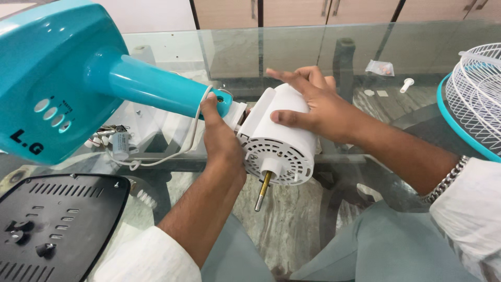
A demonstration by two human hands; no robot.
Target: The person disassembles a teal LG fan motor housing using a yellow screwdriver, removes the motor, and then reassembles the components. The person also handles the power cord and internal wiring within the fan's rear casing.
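A turquoise fan stand [57, 78] with a round neck lies tilted over the glass table, its base toward the upper left. My left hand [219, 138] grips the end of the neck where it meets the white motor housing [279, 133]. Over the top and side of that housing rests my right hand [313, 102], thumb on its front. A brass shaft [262, 190] sticks out of the vented face, pointing down toward me. A white cord [177, 151] runs from the joint to a small grey capacitor [121, 145].
A black vented bottom plate [57, 224] lies at the lower left. A white wire fan guard with a turquoise rim [472, 99] stands at the right edge. A small plastic bag [380, 67] and a white screw piece [406, 83] lie on the glass table [292, 47].
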